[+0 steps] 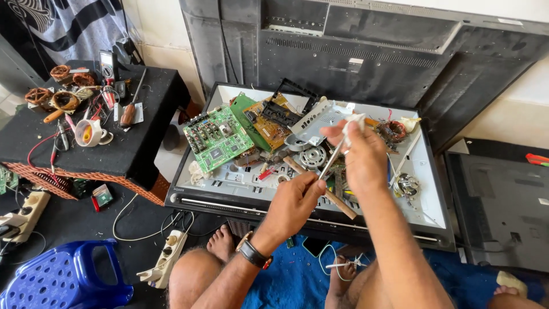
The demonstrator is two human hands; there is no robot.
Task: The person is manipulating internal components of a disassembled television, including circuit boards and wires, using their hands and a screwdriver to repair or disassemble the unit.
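- Both hands work mid-frame: left hand (294, 197) pinches a thin metal tool (331, 162); right hand (361, 154) grips a white cloth (353, 123).
- Wiping appears underway; circuit boards (217, 139) lie loose in the tray (432, 197), centre frame.

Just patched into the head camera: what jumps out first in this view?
At centre, the left hand and the right hand hold a thin metal tool between them, the right also pinching a white wad. Under them lies an opened television shell heaped with parts, a green circuit board at its left end. At far left, a black table carries copper coils and a screwdriver.
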